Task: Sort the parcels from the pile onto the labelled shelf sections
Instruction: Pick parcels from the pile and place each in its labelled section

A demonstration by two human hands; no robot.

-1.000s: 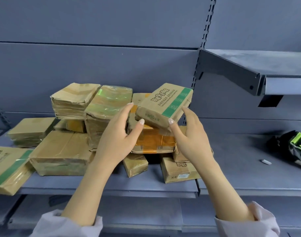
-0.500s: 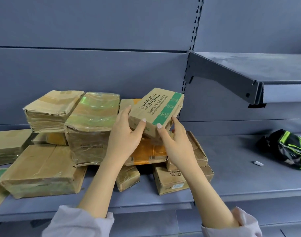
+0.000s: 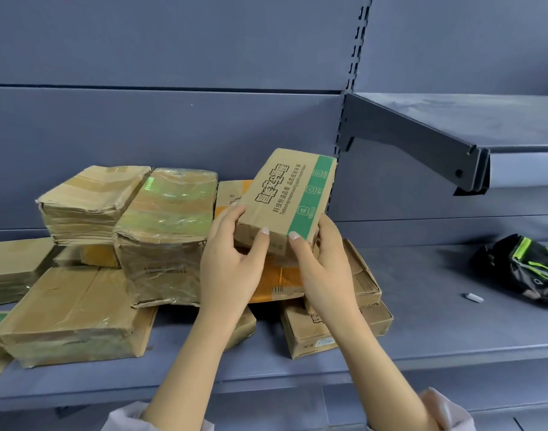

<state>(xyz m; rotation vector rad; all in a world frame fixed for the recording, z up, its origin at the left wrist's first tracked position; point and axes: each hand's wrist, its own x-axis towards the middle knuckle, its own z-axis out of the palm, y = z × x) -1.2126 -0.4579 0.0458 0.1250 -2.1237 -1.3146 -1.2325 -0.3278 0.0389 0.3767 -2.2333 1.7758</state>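
A person's two hands hold a flat brown cardboard parcel [image 3: 285, 200] just above the right end of a pile of parcels [image 3: 160, 219] on a grey metal shelf [image 3: 422, 337]. The left hand [image 3: 232, 269] grips the parcel's near left corner, thumb on the front edge. The right hand [image 3: 322, 275] grips the near right corner, with its thumb on a green band.

The parcel's top carries large outlined Chinese characters, then a smaller line reading "科技创造品质", and an English line beginning "Technology creates quality". The green band holds small square icons, too small to read.

At the pile's right end, under the held parcel, lies an orange-taped parcel [image 3: 276, 281]. Below it sits a brown box [image 3: 328, 334] marked "X4".

Well right of the pile are a small white object [image 3: 473, 297] and a black and green bag [image 3: 521, 269].

Compared with half a second ago, the grip is unchanged, and the parcel's printed face is tipped slightly more toward the camera.
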